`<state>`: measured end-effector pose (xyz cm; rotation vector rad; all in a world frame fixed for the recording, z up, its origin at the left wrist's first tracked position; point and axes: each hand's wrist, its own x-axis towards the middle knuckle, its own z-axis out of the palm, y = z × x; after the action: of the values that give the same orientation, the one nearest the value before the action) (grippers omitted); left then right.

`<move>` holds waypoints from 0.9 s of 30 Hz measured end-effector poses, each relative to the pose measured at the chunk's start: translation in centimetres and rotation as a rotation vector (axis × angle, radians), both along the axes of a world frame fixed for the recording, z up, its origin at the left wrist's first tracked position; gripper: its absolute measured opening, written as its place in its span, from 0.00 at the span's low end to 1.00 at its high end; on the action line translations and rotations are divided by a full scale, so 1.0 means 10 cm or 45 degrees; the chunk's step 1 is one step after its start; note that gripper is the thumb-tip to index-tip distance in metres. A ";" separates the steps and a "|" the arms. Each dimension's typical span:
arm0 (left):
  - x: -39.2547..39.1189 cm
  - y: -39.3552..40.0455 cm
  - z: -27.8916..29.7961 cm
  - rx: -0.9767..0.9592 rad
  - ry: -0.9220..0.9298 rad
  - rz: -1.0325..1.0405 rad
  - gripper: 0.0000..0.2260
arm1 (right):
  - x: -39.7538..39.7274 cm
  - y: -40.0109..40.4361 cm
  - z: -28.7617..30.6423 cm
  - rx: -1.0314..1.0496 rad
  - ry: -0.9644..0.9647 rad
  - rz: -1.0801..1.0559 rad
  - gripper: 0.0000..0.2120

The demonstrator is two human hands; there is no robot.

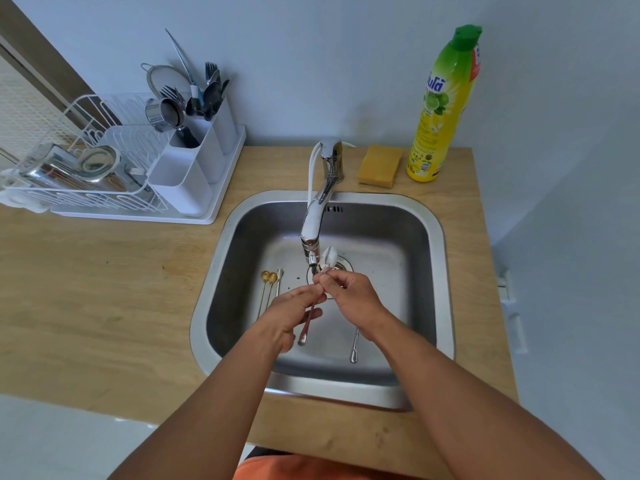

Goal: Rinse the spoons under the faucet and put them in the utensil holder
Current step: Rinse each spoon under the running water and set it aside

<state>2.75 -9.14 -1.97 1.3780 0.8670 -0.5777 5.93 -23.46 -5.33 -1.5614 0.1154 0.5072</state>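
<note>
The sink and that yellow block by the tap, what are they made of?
The sink looks like brushed stainless steel: grey, dully shiny, with soft reflections. The yellow block looks like a foam sponge: matte, soft-edged, slightly rough.

A steel-grey square metal sink (437, 233) sits in a pale wood-grain countertop (104, 292). A mustard-yellow rectangular sponge (380, 165) lies beside a yellow plastic detergent bottle (440, 112) with green cap and lime print.
</note>
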 end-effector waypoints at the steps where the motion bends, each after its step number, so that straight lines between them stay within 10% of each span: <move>1: 0.00 -0.01 0.01 0.010 -0.019 -0.009 0.11 | 0.01 0.00 0.02 -0.011 -0.002 -0.001 0.08; 13: -0.20 0.09 0.05 -0.039 0.056 -0.357 0.09 | 0.24 -0.08 0.20 0.026 0.021 -0.189 0.09; 27: 0.02 0.06 0.09 -0.346 0.269 -0.066 0.14 | 0.09 -0.04 0.21 0.101 0.060 -0.140 0.09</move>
<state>2.93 -8.52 -1.05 1.1081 0.8865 -0.8598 6.80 -23.83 -3.27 -1.4576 0.2138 0.4571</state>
